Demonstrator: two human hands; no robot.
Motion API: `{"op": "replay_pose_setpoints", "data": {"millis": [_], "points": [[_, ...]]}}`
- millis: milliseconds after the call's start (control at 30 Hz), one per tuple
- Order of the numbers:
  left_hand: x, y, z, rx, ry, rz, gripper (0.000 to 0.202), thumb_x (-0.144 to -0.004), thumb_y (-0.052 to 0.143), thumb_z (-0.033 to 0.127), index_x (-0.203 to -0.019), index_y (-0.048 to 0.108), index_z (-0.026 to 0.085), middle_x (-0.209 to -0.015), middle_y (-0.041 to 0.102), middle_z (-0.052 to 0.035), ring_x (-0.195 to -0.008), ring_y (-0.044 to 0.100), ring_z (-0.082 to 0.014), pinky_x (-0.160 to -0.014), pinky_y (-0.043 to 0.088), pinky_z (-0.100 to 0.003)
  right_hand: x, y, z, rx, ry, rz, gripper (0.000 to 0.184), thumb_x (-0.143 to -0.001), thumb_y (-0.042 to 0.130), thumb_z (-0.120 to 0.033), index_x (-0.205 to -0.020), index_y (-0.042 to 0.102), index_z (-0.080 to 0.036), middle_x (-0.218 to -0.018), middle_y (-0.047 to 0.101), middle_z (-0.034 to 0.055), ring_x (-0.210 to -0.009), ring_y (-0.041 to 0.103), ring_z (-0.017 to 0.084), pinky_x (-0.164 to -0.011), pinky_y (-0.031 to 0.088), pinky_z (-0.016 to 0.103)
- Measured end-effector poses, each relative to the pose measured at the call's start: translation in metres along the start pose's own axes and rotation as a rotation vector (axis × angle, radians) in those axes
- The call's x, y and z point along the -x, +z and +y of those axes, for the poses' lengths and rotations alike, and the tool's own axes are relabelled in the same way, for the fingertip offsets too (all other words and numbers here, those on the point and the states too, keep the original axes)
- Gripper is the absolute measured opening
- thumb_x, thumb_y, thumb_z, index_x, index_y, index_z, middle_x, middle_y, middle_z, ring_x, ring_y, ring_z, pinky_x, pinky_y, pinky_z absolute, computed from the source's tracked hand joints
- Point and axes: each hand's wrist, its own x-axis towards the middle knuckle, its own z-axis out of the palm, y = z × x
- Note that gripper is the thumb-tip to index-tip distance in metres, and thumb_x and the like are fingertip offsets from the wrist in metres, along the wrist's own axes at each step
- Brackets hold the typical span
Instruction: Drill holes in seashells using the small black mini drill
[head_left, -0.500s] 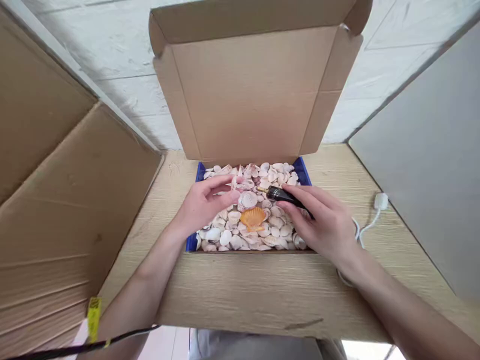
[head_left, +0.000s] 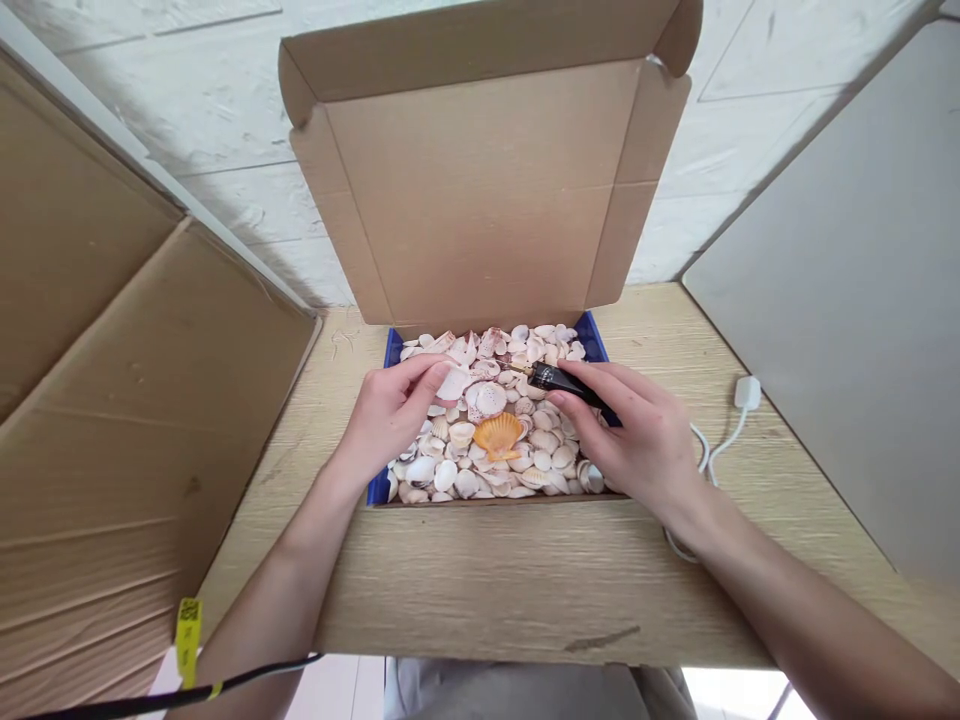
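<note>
My left hand [head_left: 394,410] pinches a pale seashell [head_left: 453,383] between thumb and fingers, above the left side of a box full of shells. In my right hand [head_left: 634,425] is a small black handheld drill [head_left: 559,381], gripped like a pen. Its thin metal bit [head_left: 517,369] points left toward the held shell, with a gap between them. Below the hands lie many white and pinkish shells [head_left: 465,485]. An orange scallop shell [head_left: 498,436] rests near the middle, just below a round white shell [head_left: 491,400].
The cardboard lid [head_left: 480,190] stands upright behind the blue-sided box [head_left: 377,488]. A white cable with a plug [head_left: 747,392] lies on the wooden table [head_left: 480,580] at right. A cardboard panel [head_left: 150,400] stands at left, a grey panel [head_left: 840,280] at right.
The shell in my left hand has been turned so its broad face shows. The drill stays in my right hand, bit still pointing left. The whole view has shifted slightly.
</note>
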Motion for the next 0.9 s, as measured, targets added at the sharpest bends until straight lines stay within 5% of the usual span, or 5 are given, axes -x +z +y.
{"op": "replay_pose_setpoints", "data": {"millis": [167, 367, 500, 900], "points": [[0.0006, 0.0008, 0.0027, -0.143, 0.054, -0.024, 0.027, -0.086, 0.061, 0.039, -0.086, 0.072, 0.015, -0.083, 0.072, -0.0032, -0.066, 0.066, -0.0156, -0.06, 0.053, -0.024, -0.0016, 0.0002, 0.0002, -0.008, -0.006, -0.006, 0.023, -0.087, 0.063, -0.025, -0.109, 0.064, -0.017, -0.095, 0.072, 0.0091, -0.082, 0.069, 0.018, -0.074, 0.058, 0.032], [0.0005, 0.0023, 0.0053, -0.334, 0.206, -0.204, 0.022, -0.085, 0.065, 0.031, -0.101, 0.073, 0.018, -0.092, 0.076, -0.0037, -0.066, 0.065, -0.0145, -0.064, 0.049, -0.026, -0.0015, -0.0006, 0.0006, -0.002, 0.002, -0.021, 0.023, -0.087, 0.063, -0.025, -0.109, 0.064, -0.017, -0.096, 0.072, 0.0094, -0.084, 0.069, 0.019, -0.075, 0.058, 0.032], [-0.0013, 0.0021, 0.005, -0.415, 0.357, -0.231, 0.018, -0.09, 0.059, 0.027, -0.095, 0.074, 0.017, -0.083, 0.074, -0.0038, -0.07, 0.064, -0.0152, -0.065, 0.047, -0.026, -0.0022, -0.0015, -0.0005, -0.009, 0.002, -0.03, 0.023, -0.087, 0.062, -0.025, -0.109, 0.064, -0.017, -0.096, 0.072, 0.0092, -0.083, 0.069, 0.019, -0.074, 0.058, 0.032], [-0.0021, 0.0033, -0.001, -0.461, 0.454, 0.0, 0.013, -0.089, 0.058, 0.017, -0.091, 0.071, 0.016, -0.086, 0.069, -0.0053, -0.079, 0.064, -0.0164, -0.073, 0.05, -0.028, -0.0022, -0.0011, -0.0004, -0.008, 0.014, -0.048, 0.023, -0.087, 0.063, -0.025, -0.108, 0.064, -0.018, -0.096, 0.072, 0.0088, -0.082, 0.069, 0.018, -0.073, 0.058, 0.031]]}}
